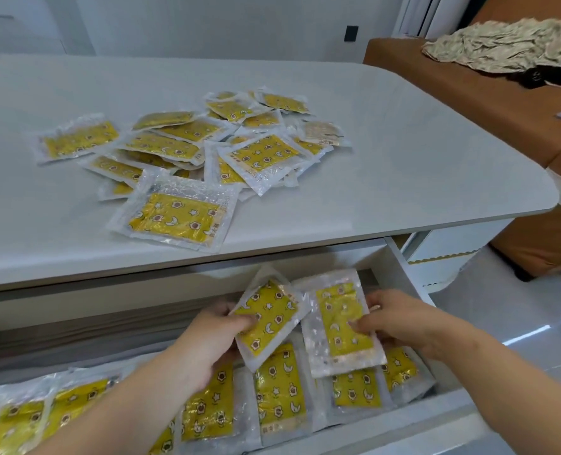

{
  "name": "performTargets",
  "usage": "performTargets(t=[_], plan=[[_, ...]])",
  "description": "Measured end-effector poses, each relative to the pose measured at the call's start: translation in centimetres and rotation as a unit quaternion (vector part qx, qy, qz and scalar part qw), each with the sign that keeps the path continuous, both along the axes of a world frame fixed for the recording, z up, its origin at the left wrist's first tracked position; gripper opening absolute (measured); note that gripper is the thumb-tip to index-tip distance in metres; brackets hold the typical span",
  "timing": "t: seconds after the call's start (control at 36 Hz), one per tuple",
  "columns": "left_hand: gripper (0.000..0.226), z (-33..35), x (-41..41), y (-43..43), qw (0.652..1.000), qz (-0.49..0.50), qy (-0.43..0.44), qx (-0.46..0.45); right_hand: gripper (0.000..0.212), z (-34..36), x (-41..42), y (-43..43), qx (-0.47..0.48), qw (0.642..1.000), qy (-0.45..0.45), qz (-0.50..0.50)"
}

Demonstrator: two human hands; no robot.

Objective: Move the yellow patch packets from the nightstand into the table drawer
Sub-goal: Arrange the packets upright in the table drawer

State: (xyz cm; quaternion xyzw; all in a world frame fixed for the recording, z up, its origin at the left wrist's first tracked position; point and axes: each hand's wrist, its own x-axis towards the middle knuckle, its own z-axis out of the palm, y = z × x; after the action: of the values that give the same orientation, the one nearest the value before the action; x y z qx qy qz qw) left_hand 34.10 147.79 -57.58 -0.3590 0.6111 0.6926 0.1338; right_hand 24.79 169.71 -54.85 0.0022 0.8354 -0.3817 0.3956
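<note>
Yellow packets [267,320] between curled fingers [243,321]

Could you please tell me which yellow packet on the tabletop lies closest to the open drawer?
The packet at the pile's front, by the tabletop edge; every other lies farther back.

a pile of packets [266,159] crowds the middle of the table top [420,142]; its left, far and right edges lie bare. in the drawer [404,267] a row of packets [279,392] lines the front edge; the back left corner is free, under the overhanging top.
</note>
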Motion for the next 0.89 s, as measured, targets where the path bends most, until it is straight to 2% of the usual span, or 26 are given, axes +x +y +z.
performTargets(t=[0.08, 0.17, 0.22, 0.28, 0.31, 0.36, 0.44, 0.5, 0.56, 0.58, 0.67, 0.72, 0.78, 0.81, 0.83, 0.89], plan=[[0.023, -0.8, 0.3, 0.2, 0.996, -0.064, -0.031, -0.052, 0.023, -0.1, 0.1, -0.2, 0.068, 0.994, -0.015, 0.085], [0.027, -0.9, 0.8, 1.0, 0.981, -0.142, -0.041, -0.127, 0.04, -0.2, 0.3, -0.4, 0.129, 0.978, -0.026, 0.162], [0.029, -0.5, 0.9, 1.5, 0.953, -0.208, -0.033, -0.219, 0.038, -0.3, 0.3, -0.5, 0.16, 0.965, -0.025, 0.204], [0.029, -0.1, 0.9, 1.8, 0.923, -0.256, -0.018, -0.286, 0.026, -0.6, 0.3, -0.7, 0.176, 0.961, -0.008, 0.212], [0.026, 0.1, 0.9, 1.8, 0.912, -0.272, -0.014, -0.307, 0.022, -0.8, 0.1, -0.7, 0.18, 0.962, 0.01, 0.206], [0.021, 0.1, 0.7, 1.8, 0.897, -0.297, -0.014, -0.326, 0.027, -1.2, -0.2, -0.8, 0.181, 0.962, 0.057, 0.194], [0.034, -0.5, 0.6, 1.7, 0.889, -0.324, -0.026, -0.322, 0.033, -1.6, -0.4, -0.9, 0.196, 0.951, 0.109, 0.213], [0.036, -0.9, 0.6, 1.4, 0.907, -0.303, -0.027, -0.293, 0.033, -1.7, -0.4, -0.8, 0.211, 0.942, 0.125, 0.23], [0.019, -1.2, 0.5, 1.2, 0.93, -0.266, -0.024, -0.252, 0.019, -1.8, -0.6, -0.7, 0.215, 0.939, 0.134, 0.233], [0.008, -1.3, 0.4, 1.1, 0.943, -0.243, -0.027, -0.226, 0.019, -1.8, -0.6, -0.7, 0.216, 0.94, 0.13, 0.229], [0.017, -1.0, 0.5, 1.1, 0.973, -0.171, -0.042, -0.148, 0.039, -1.6, -0.4, -0.8, 0.237, 0.937, 0.127, 0.222], [0.021, -0.9, 0.5, 1.2, 0.986, -0.137, -0.046, -0.086, 0.057, -1.5, -0.3, -1.0, 0.249, 0.921, 0.195, 0.227], [0.025, -0.7, 0.6, 1.3, 0.993, -0.112, -0.038, -0.028, 0.061, -1.0, 0.1, -1.9, 0.148, 0.944, 0.237, 0.178], [0.028, -0.5, 0.7, 1.5, 0.993, -0.113, -0.031, -0.013, 0.059, -0.8, 0.3, -2.4, 0.065, 0.964, 0.218, 0.139], [0.03, -0.4, 0.6, 1.6, 0.993, -0.119, -0.023, -0.005, 0.056, -0.6, 0.5, -2.8, -0.014, 0.979, 0.176, 0.103], [0.034, -0.1, 0.7, 2.0, 0.99, -0.14, -0.006, -0.002, 0.048, -0.3, 0.7, -3.5, -0.126, 0.987, 0.082, 0.065]])
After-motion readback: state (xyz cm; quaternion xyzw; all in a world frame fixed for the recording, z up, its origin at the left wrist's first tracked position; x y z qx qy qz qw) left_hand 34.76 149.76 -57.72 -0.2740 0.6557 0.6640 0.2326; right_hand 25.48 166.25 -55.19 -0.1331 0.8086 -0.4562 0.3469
